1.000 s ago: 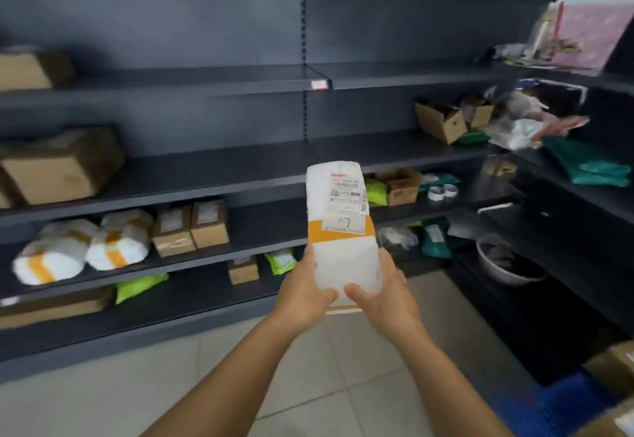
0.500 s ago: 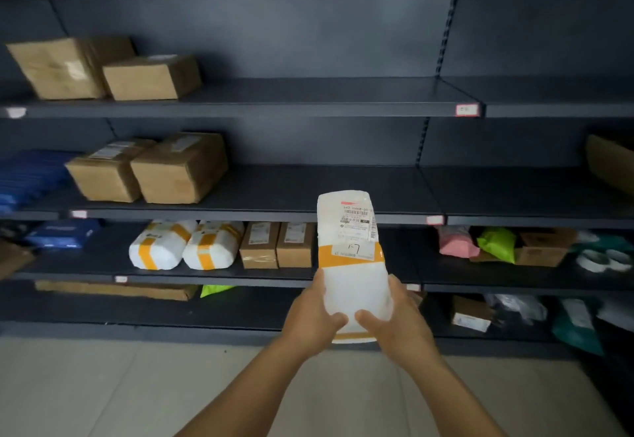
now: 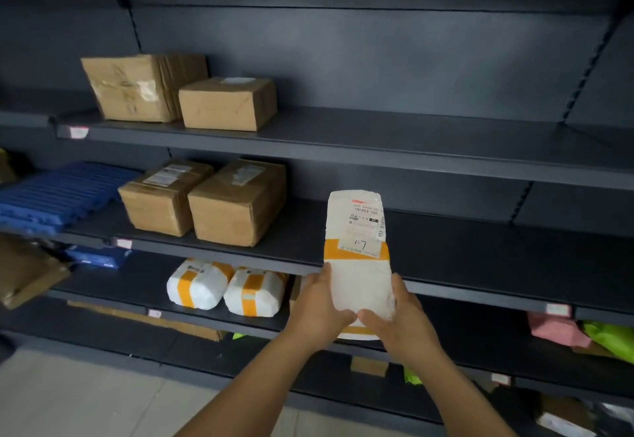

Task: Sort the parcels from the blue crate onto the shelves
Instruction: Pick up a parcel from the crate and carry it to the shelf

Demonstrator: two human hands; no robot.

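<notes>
I hold a long white parcel point(image 3: 356, 251) upright in front of the dark shelves point(image 3: 446, 148). It has an orange tape band, a printed label near the top and a handwritten mark. My left hand point(image 3: 317, 304) grips its lower left side and my right hand point(image 3: 399, 320) grips its lower right side. The parcel hangs in the air level with the middle shelf's front edge, touching no shelf. Two similar white parcels with orange bands point(image 3: 226, 287) lie on the shelf below, to the left. The blue crate is out of view.
Two cardboard boxes point(image 3: 178, 91) sit on the upper shelf at left, two more point(image 3: 206, 201) on the middle shelf. Blue flat items point(image 3: 58, 193) lie far left. Pink point(image 3: 555, 330) and green point(image 3: 614, 337) bags sit lower right. To the right, both upper shelves are bare.
My view has swung left along the shelves and come closer. The parcel stays upright in both hands, now raised to the middle shelf's level.
</notes>
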